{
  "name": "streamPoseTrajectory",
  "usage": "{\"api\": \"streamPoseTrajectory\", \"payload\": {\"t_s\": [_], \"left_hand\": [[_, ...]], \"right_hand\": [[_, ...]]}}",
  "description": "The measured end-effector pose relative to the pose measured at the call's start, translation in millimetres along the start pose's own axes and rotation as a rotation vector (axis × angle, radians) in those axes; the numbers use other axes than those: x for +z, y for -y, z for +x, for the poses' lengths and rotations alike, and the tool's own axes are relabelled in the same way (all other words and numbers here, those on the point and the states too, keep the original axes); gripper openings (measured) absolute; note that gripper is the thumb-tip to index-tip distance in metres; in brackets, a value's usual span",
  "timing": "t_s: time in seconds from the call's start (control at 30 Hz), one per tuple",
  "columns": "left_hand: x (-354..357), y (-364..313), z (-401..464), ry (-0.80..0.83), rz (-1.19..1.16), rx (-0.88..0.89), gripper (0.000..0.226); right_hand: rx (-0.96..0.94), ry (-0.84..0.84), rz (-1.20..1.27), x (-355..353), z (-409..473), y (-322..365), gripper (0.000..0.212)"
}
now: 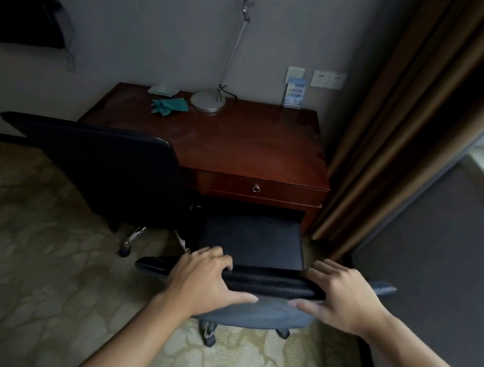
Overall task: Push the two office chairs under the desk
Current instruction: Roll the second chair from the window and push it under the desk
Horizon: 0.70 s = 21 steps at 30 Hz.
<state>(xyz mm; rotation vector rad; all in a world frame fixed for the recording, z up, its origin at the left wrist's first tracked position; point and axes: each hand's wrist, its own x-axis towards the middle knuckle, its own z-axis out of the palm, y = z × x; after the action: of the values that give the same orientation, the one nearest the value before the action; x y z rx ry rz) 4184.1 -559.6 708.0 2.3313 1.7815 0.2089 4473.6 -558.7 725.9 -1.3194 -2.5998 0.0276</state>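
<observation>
A dark red wooden desk [237, 143] stands against the wall. Directly below me is a black office chair [253, 241], its seat partly under the desk's right half. My left hand [206, 279] grips the top edge of its backrest, fingers curled over the front and thumb on the back. My right hand [341, 295] grips the same edge further right. A second black office chair [110, 168] stands at the desk's left front corner, backrest toward me, its seat hidden behind it.
Brown curtains [391, 140] hang just right of the desk. A grey wall panel [433, 263] stands at my right. On the desk sit a lamp base [207, 102], a teal cloth [169, 106] and a blue card stand [294, 94]. Patterned carpet [43, 257] spreads to the left.
</observation>
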Motion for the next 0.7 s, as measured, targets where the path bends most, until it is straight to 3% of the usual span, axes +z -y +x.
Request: {"api": "streamPoseTrajectory", "payload": {"t_s": [0.07, 0.27, 0.7], "left_hand": [[-5, 5, -2, 0.047, 0.005, -0.007, 0.087], [-11, 34, -22, 0.052, 0.069, -0.116, 0.058], [-36, 55, 42, 0.087, 0.066, -0.031, 0.052]], "right_hand": [[0.038, -0.006, -0.003, -7, -12, -19, 0.045], [0.154, 0.054, -0.069, -11, -47, -81, 0.062], [-0.043, -0.190, 0.002, 8, 3, -123, 0.061]]}}
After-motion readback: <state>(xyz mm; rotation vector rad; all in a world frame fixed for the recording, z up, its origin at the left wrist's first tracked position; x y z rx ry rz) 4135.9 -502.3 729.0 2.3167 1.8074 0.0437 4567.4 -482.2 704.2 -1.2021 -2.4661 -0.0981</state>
